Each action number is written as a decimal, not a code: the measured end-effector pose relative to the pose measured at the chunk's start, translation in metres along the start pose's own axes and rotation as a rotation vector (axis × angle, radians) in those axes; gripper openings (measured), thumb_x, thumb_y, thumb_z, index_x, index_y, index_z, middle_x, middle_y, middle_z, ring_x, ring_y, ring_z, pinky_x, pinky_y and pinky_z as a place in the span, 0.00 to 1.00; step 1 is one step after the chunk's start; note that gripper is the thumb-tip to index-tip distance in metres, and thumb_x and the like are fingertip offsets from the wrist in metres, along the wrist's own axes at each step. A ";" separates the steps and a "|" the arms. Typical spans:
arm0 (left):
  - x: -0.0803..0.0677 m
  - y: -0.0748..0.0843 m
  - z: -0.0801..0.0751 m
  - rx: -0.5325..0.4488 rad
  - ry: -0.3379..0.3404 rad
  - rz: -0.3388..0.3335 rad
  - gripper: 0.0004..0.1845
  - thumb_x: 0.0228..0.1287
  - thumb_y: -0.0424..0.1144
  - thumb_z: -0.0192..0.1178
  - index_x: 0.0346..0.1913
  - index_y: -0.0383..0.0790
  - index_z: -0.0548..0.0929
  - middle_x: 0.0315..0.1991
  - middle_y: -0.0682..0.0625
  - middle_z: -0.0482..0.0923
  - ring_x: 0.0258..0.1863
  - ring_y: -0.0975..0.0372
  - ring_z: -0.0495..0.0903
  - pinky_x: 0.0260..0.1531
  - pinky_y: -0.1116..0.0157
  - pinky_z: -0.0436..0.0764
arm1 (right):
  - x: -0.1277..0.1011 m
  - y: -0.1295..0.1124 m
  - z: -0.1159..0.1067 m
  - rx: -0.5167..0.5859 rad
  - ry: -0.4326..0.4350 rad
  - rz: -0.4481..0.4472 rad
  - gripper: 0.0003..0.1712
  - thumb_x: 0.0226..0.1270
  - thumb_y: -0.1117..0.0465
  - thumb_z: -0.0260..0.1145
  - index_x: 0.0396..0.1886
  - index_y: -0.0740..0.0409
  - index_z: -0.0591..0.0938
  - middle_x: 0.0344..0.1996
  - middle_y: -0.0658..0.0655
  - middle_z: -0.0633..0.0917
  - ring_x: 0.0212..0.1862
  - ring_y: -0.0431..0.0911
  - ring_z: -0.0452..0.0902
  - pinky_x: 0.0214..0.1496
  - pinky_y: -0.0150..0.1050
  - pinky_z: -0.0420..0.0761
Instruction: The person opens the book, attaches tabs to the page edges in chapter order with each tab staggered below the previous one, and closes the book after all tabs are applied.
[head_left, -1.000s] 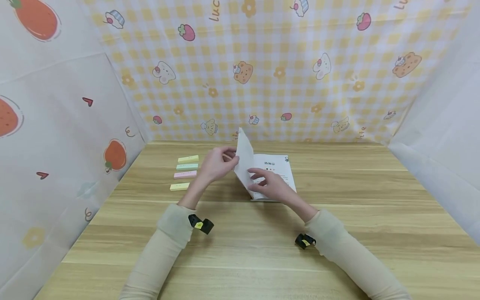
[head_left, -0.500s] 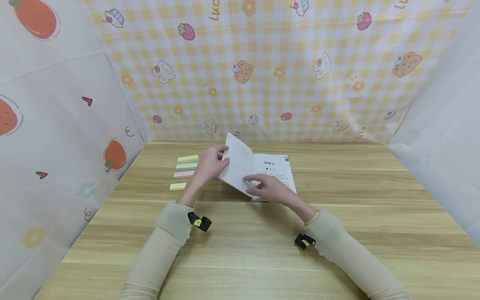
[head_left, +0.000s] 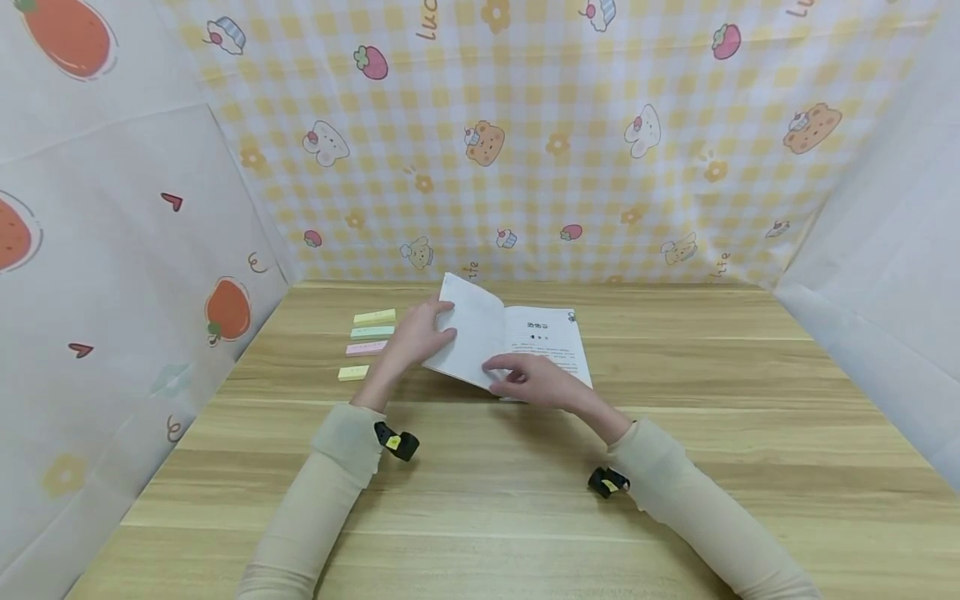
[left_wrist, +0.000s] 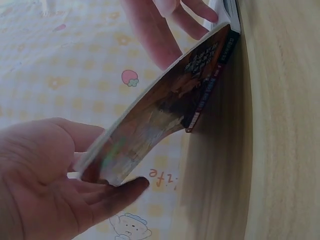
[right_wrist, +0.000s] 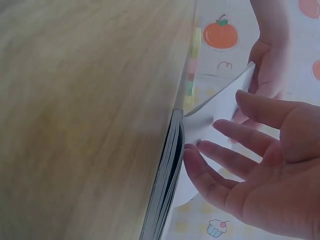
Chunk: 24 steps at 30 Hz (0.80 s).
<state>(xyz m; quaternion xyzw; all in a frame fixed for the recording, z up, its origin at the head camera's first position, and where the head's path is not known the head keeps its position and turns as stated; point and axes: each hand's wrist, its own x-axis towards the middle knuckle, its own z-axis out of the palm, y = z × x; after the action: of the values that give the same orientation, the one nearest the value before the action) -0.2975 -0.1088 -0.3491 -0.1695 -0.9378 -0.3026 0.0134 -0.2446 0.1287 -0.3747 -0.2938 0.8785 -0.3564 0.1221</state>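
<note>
A book (head_left: 551,333) lies open on the wooden table, its right-hand page printed. My left hand (head_left: 411,337) grips the outer edge of its raised front cover (head_left: 471,325), thumb on the white inner side. In the left wrist view, the fingers of my left hand (left_wrist: 50,175) lie under the dark, pictured outside of the cover (left_wrist: 150,117). My right hand (head_left: 542,380) hovers over or lightly touches the book near the spine. In the right wrist view, my right hand (right_wrist: 280,185) has its fingers spread loosely beside the white inside page, gripping nothing.
Several sticky-note strips lie left of the book: a yellow strip (head_left: 374,317), a green strip (head_left: 371,332), a pink strip (head_left: 366,348) and a nearer yellow strip (head_left: 352,373). A checked cloth (head_left: 555,192) hangs behind the wooden table (head_left: 480,517).
The cover has swung from nearly upright down to the left, with my left hand moving along with it. My right hand has shifted slightly nearer, and more of the printed page shows.
</note>
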 end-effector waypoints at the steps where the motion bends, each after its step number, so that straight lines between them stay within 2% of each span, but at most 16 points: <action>1: 0.000 -0.001 0.000 0.012 -0.021 -0.002 0.29 0.68 0.35 0.61 0.69 0.28 0.72 0.76 0.30 0.55 0.69 0.41 0.67 0.63 0.48 0.74 | 0.000 0.000 0.000 -0.010 -0.002 -0.011 0.22 0.74 0.57 0.65 0.65 0.57 0.79 0.60 0.58 0.82 0.51 0.49 0.82 0.47 0.39 0.81; 6: -0.001 -0.006 0.001 0.048 -0.118 -0.009 0.32 0.70 0.38 0.61 0.73 0.30 0.67 0.79 0.31 0.45 0.73 0.41 0.59 0.70 0.47 0.64 | 0.000 -0.001 0.001 -0.033 -0.006 -0.033 0.22 0.74 0.57 0.64 0.63 0.60 0.81 0.66 0.61 0.77 0.53 0.50 0.82 0.51 0.40 0.81; 16: -0.003 -0.012 0.003 0.030 -0.206 0.004 0.36 0.71 0.41 0.59 0.76 0.28 0.61 0.79 0.30 0.32 0.77 0.40 0.47 0.74 0.48 0.55 | -0.001 0.002 0.003 -0.027 -0.012 -0.014 0.22 0.74 0.55 0.65 0.63 0.59 0.81 0.69 0.62 0.74 0.59 0.55 0.79 0.62 0.49 0.78; 20: -0.003 -0.015 0.004 0.042 -0.236 -0.009 0.36 0.73 0.43 0.58 0.77 0.30 0.60 0.79 0.29 0.31 0.78 0.40 0.42 0.75 0.48 0.50 | -0.002 0.000 0.003 -0.024 -0.017 -0.012 0.22 0.73 0.55 0.65 0.63 0.59 0.81 0.70 0.63 0.73 0.60 0.56 0.79 0.63 0.50 0.77; 24: -0.002 -0.018 0.006 0.061 -0.260 -0.011 0.37 0.74 0.45 0.57 0.77 0.31 0.58 0.79 0.31 0.36 0.78 0.41 0.41 0.75 0.47 0.48 | -0.002 -0.002 0.002 -0.024 -0.025 -0.015 0.22 0.73 0.56 0.65 0.62 0.59 0.82 0.70 0.63 0.73 0.60 0.56 0.79 0.63 0.50 0.76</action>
<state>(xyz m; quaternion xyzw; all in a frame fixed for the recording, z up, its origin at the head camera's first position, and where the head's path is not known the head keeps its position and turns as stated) -0.3014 -0.1198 -0.3643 -0.2018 -0.9414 -0.2493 -0.1048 -0.2410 0.1276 -0.3749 -0.3061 0.8790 -0.3428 0.1269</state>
